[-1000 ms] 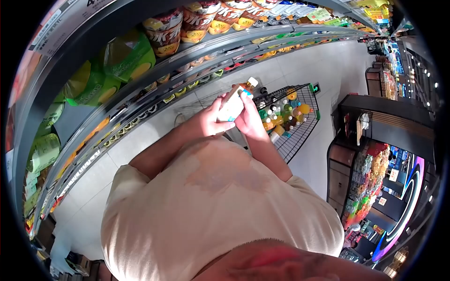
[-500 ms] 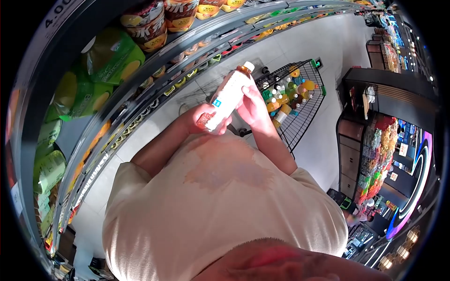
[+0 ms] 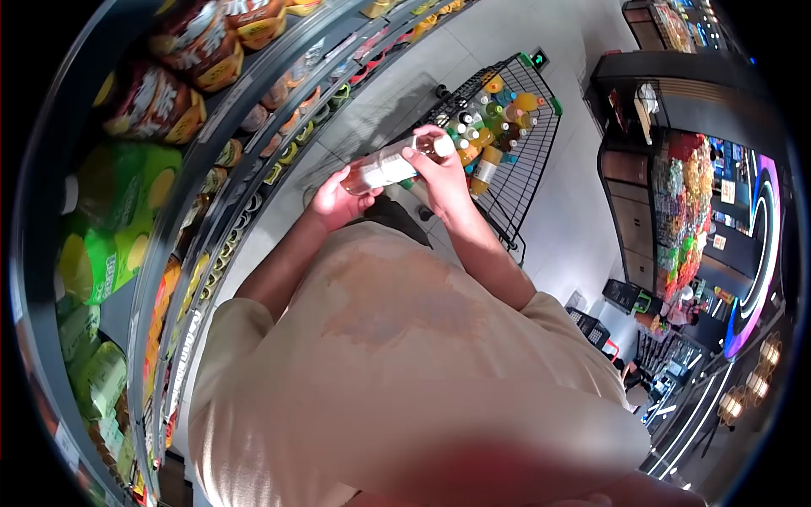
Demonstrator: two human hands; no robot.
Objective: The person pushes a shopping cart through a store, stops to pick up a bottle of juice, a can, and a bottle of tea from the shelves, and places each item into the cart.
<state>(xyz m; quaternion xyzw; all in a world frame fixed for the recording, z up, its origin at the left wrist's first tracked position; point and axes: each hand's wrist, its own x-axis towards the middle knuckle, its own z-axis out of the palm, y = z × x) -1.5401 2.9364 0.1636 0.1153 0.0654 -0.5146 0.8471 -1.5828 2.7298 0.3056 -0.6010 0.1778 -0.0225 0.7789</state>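
Note:
A drink bottle (image 3: 384, 168) with a white cap, pale label and reddish-amber liquid lies tilted between both my hands, its cap toward the right. My left hand (image 3: 336, 201) cups the base end with the fingers along it. Around the neck end, my right hand (image 3: 443, 176) is closed, its thumb across the label. Just beyond the right hand is a black wire shopping cart (image 3: 525, 182) holding several bottles of orange, yellow, green and dark drinks.
Shelving (image 3: 203, 160) curves along the left, carrying cup packs (image 3: 198, 46) and green drink packs (image 3: 118, 220). Grey tiled floor (image 3: 473, 38) runs between it and a dark display stand (image 3: 629, 186) on the right. Colourful packets (image 3: 683, 211) hang beside that stand.
The bottle has swung from steeply upright to nearly level, and its label has turned. My left hand has shifted left and opened somewhat around the base. The camera view has rotated slightly.

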